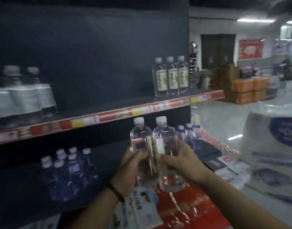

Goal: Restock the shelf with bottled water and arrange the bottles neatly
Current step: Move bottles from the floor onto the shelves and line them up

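I hold two clear water bottles with white caps upright in front of the shelf. My left hand (131, 164) grips the left bottle (139, 138), and my right hand (183, 162) grips the right bottle (165, 139). The two bottles touch side by side, below the upper shelf's red price strip (142, 109). Three matching bottles with beige labels (171, 76) stand in a row at the right end of the upper shelf. A wide stretch of that shelf board (100, 103) to their left is bare.
Silver-labelled bottles (24, 95) stand at the upper shelf's left end. Blue bottles sit on the lower shelf at left (69, 167) and right (189, 133). Packs wrapped in red film (191, 210) lie below my hands. A white wrapped stack (271, 138) stands on the right. Orange cartons (249, 91) sit across the aisle.
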Demonstrator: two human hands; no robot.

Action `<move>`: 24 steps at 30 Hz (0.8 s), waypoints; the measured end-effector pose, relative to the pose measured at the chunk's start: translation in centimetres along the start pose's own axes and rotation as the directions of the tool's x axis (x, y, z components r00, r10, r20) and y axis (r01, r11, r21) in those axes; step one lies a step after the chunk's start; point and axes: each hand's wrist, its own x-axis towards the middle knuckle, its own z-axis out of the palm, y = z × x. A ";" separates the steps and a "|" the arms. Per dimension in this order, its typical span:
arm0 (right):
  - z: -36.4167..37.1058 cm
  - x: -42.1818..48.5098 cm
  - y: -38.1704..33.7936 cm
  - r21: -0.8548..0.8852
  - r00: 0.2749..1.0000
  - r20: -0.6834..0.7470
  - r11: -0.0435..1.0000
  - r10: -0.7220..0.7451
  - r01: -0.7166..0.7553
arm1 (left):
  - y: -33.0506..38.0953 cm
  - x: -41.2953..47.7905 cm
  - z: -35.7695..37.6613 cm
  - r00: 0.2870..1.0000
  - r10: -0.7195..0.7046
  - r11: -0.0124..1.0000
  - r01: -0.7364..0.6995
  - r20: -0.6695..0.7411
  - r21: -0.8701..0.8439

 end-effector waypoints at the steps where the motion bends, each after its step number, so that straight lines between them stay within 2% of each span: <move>1: 1.3 1.7 -0.6 0.034 1.000 -0.001 0.999 -0.021 0.021 | 1.4 -0.3 -1.4 0.999 0.036 0.999 -0.035 -0.025 0.034; 4: 5.3 6.1 -2.8 0.134 0.996 0.048 0.989 -0.069 0.062 | 5.4 -1.1 -5.4 0.984 0.144 0.981 -0.128 -0.103 0.148; 9: 13.3 11.8 -7.4 0.155 0.960 0.163 0.967 -0.226 0.202 | 10.8 -2.1 -11.8 0.909 0.294 0.947 -0.235 -0.296 0.219; 14: 21.2 17.8 -12.3 0.125 0.927 0.216 0.950 -0.307 0.286 | 15.9 -1.6 -19.2 0.764 0.452 0.884 -0.313 -0.461 0.348; 17: 24.8 21.8 -15.0 0.108 0.898 0.251 0.932 -0.361 0.345 | 19.0 -1.0 -23.1 0.647 0.555 0.825 -0.345 -0.523 0.448; 21: 28.1 26.8 -16.9 0.070 0.897 0.221 0.924 -0.382 0.376 | 21.1 0.6 -27.8 0.470 0.630 0.773 -0.297 -0.618 0.561; 24: 30.1 29.2 -15.8 0.055 0.925 0.194 0.945 -0.326 0.322 | 20.8 2.3 -30.0 0.409 0.641 0.758 -0.203 -0.650 0.619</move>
